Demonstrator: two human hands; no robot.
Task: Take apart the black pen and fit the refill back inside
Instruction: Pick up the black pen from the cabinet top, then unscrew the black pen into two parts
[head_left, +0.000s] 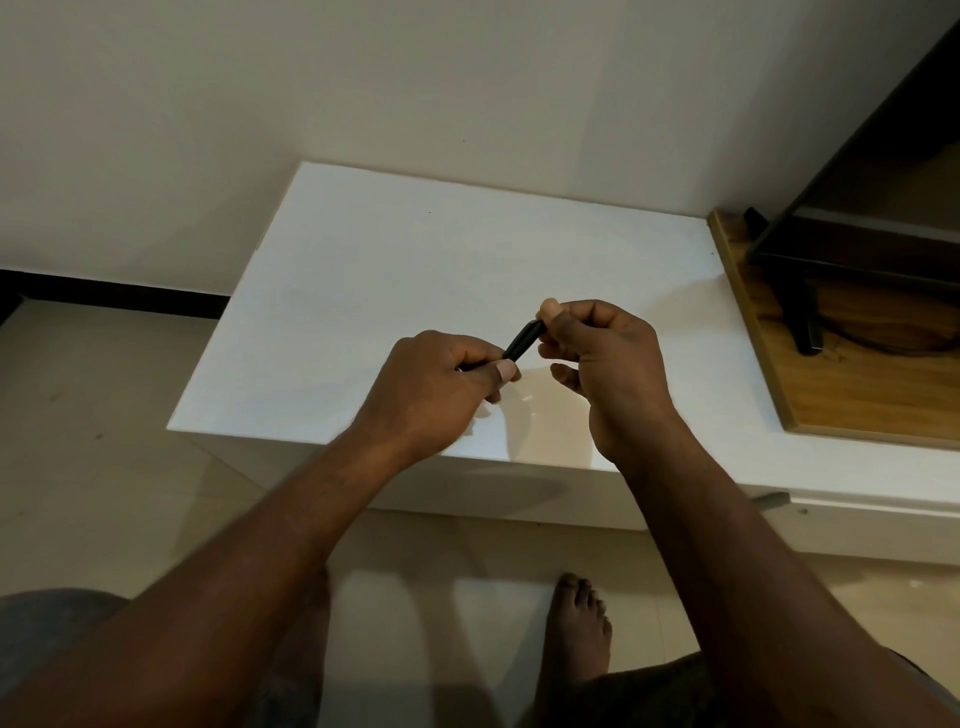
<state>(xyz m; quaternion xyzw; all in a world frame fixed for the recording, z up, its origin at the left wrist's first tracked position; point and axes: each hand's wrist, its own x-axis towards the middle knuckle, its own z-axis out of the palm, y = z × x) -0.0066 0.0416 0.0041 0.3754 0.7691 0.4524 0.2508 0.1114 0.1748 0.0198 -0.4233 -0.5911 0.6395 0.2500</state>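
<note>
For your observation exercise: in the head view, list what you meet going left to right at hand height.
left hand → black pen → right hand → wooden board

The white top (395, 270) lies bare ahead and left of the hands, open for a reach. To the right, a wooden board (862, 384) carrying a black stand (800, 312) blocks that side. The wall (415, 93) closes the far edge.

black pen (523, 340) ends hidden in hands, refill unseen
</note>
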